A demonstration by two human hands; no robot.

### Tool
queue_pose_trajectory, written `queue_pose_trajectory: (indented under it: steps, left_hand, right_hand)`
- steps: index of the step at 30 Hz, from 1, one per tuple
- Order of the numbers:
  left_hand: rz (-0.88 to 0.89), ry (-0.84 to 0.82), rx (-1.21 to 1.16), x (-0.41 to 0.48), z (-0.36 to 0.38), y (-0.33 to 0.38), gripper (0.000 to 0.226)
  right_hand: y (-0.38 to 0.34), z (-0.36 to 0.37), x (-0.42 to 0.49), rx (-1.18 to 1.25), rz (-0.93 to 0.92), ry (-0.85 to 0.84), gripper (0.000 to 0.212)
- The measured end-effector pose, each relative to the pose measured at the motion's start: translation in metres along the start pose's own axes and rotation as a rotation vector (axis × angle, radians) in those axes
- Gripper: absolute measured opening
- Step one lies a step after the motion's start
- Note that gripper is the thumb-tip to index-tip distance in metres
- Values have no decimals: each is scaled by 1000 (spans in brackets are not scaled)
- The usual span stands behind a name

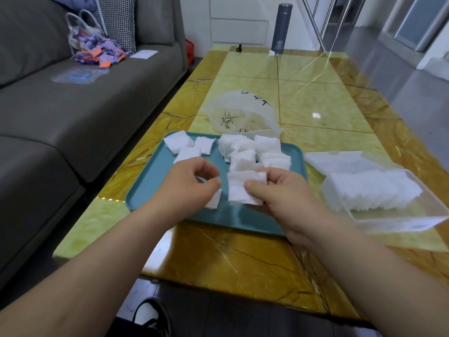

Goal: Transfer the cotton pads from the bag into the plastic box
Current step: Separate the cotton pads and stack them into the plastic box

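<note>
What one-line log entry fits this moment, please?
right hand: holds white square cotton pad stack; left hand: pinches white pad; clear plastic box: open, part-filled

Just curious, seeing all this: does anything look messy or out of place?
Yes: cotton pads lie in loose, crooked heaps on the teal tray, outside the plastic box. The bag lies slumped behind it.
</note>
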State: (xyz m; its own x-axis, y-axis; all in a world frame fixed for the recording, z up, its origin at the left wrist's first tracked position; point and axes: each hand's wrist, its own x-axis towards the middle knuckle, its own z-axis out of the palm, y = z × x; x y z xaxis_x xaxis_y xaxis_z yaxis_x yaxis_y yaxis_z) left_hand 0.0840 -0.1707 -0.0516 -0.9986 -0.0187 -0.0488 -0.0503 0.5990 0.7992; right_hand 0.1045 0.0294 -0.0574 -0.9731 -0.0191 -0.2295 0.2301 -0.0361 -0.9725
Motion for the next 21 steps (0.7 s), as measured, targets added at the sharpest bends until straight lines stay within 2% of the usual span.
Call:
queue_pose_trajectory:
  steps: [2, 3, 6, 8, 12, 15, 18, 21]
  left_hand:
    - [-17, 34, 351, 6, -3, -10, 36]
    - [-43, 21, 432, 7, -3, -13, 47]
    - [-116, -40, 436, 8, -1, -14, 60]
    - [-142, -97, 369, 8, 0, -12, 52]
    - [-146, -148, 286, 4, 2, -7, 20]
    - [-109, -156, 194, -1, -1, 0, 20]
    - [-50, -271, -114, -7, -9, 14, 24]
    - [-4, -404, -399, -13, -7, 28, 19]
  right_hand:
    - [4, -1, 4, -15, 41, 39, 18]
    - [4, -2, 5, -14, 53, 47, 18]
    - [4, -3, 7, 25, 61, 70, 21]
    - [4, -3, 7, 25, 46, 87, 24]
    - [2, -7, 7, 19, 21, 130, 17]
    - [3, -10, 9, -7, -2, 156, 16]
    - [3, -12, 10, -41, -9, 164, 20]
    - [3, -13, 10, -60, 1, 113, 23]
